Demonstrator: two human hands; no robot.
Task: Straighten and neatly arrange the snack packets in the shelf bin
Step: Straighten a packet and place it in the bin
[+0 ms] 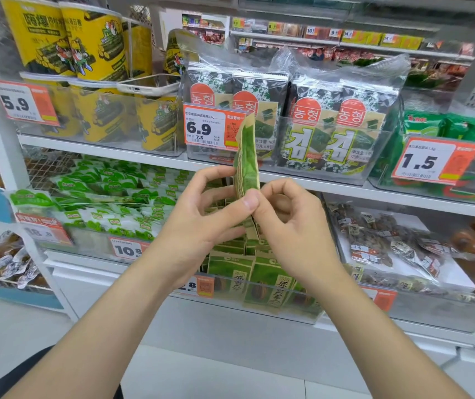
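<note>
Our left hand (201,214) and right hand (291,223) meet with forearms angled inward, thumbs and curled fingers pinching the packet (246,159) by its lower half. It stands upright, edge-on, before the shelf (345,187). It looks light, thin and floppy, so we judge the flat faces the best hold. Just beyond, the bin (302,315) holds the rest.

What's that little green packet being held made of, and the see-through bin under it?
The green packet looks like thin flexible film, fairly matte, with a tan paper-like edge: it curves and creases where pinched. The bin looks like clear rigid plastic, glossy: packets inside show through its front wall.
</note>
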